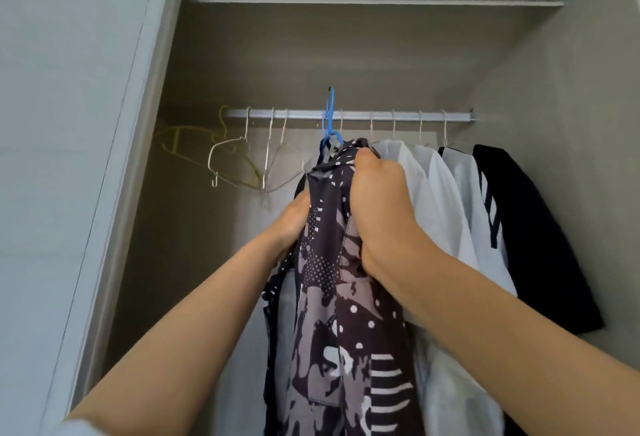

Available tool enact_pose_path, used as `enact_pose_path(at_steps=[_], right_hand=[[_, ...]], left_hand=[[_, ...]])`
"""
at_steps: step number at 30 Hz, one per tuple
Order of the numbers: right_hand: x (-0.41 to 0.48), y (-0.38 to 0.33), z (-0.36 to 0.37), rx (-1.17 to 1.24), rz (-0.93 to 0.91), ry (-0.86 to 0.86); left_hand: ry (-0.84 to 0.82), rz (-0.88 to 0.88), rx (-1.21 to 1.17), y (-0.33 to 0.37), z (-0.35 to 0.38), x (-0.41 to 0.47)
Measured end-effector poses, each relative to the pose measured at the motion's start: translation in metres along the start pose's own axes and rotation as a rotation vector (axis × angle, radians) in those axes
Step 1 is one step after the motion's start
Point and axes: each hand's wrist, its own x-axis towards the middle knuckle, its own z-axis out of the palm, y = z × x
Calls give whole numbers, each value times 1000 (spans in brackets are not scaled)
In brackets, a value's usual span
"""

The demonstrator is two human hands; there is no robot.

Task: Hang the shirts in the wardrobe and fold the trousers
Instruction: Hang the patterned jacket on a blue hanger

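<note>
Two hands on patterned shirt (pixel 332 279) | left hand (pixel 294 214) grips its edge | right hand (pixel 377 207) clenches fabric near blue hanger (pixel 329 106) | hook at rail (pixel 381 115)

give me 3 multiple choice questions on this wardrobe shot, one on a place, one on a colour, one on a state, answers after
1. On which side of the patterned shirt do the empty hangers hang?
A) its left
B) its right
C) directly behind it

2. What colour is the hanger that carries the patterned shirt?
A) red
B) blue
C) black

3. What is the right hand doing?
A) hanging open
B) holding an empty hanger
C) gripping the patterned shirt

Answers:
1 A: the empty hangers sit at the left end of the rail, left of the shirt.
2 B: the hanger's hook and neck show blue above the shirt's collar.
3 C: the fingers curl into the fabric near the shirt's top.
</note>
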Motion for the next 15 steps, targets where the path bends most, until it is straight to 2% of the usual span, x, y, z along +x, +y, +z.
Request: enact_pose_path(at_steps=[2,4,8,11,15], right_hand=[[6,6,14,-32,-47,6],[14,13,25,-78,-80,4],[35,23,40,-238,-178,49],[56,30,56,-310,-249,79],[85,33,79,-356,-260,135]], left_hand=[[102,30,-74,3,4,14],[52,30,-169,1,-6,22],[-14,33,-33,-15,-38,65],[-9,32,-58,-28,-56,78],[-30,12,-188,0,-66,27]])
